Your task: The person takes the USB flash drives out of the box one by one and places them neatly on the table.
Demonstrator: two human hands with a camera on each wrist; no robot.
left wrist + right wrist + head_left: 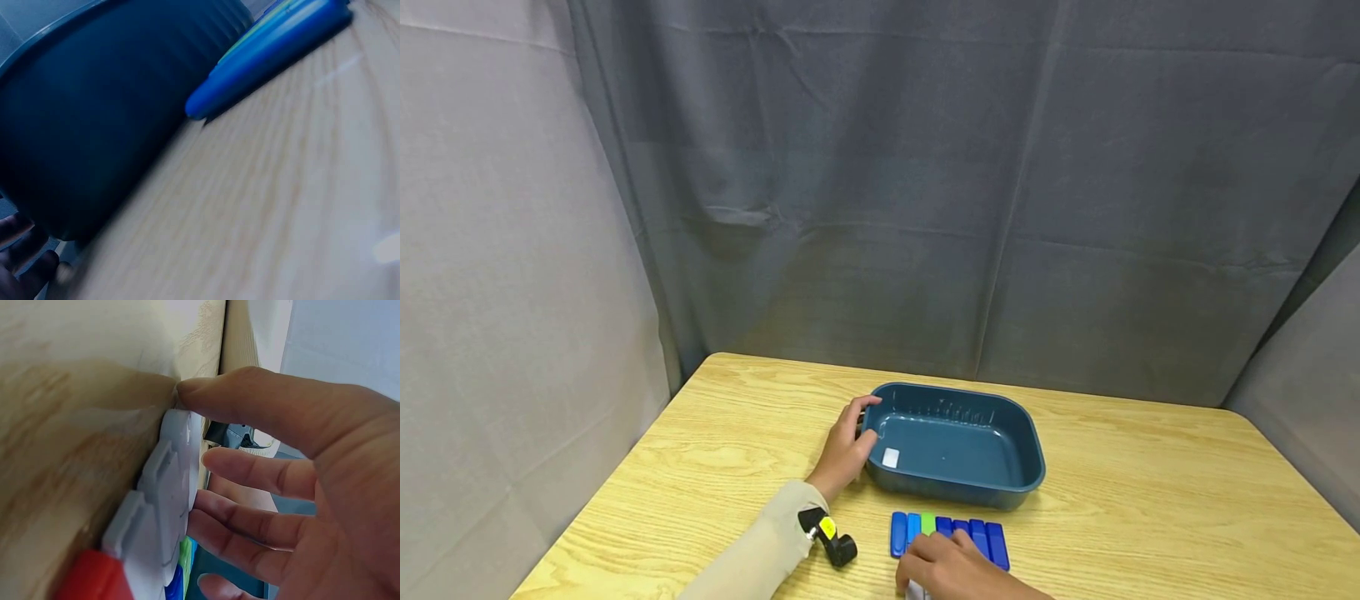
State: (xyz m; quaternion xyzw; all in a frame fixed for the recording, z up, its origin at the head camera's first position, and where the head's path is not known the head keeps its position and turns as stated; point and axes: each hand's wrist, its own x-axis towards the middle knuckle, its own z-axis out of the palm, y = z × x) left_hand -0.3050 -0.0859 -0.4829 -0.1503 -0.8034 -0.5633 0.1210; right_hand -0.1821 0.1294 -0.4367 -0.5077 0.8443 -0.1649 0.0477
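A deep teal plastic basin [947,454] stands on the table, a small white label [891,457] on its inside floor. My left hand [841,450] grips its left end, thumb and a finger at the rim. In the left wrist view other fingers show by its lower corner. In front of the basin lies a row of flat plastic strips [898,535], mostly blue, with a green strip [928,523] among them. My right hand [947,571] is over the row's near side. In the right wrist view its relaxed fingers and thumb straddle pale grey strips [165,500], fingertips right at them.
A red plastic piece [97,578] lies beside the grey strips, out of sight in the head view. The light wooden table [1150,500] extends to both sides. Grey cloth [880,208] hangs behind it, with paler cloth [512,292] at the sides.
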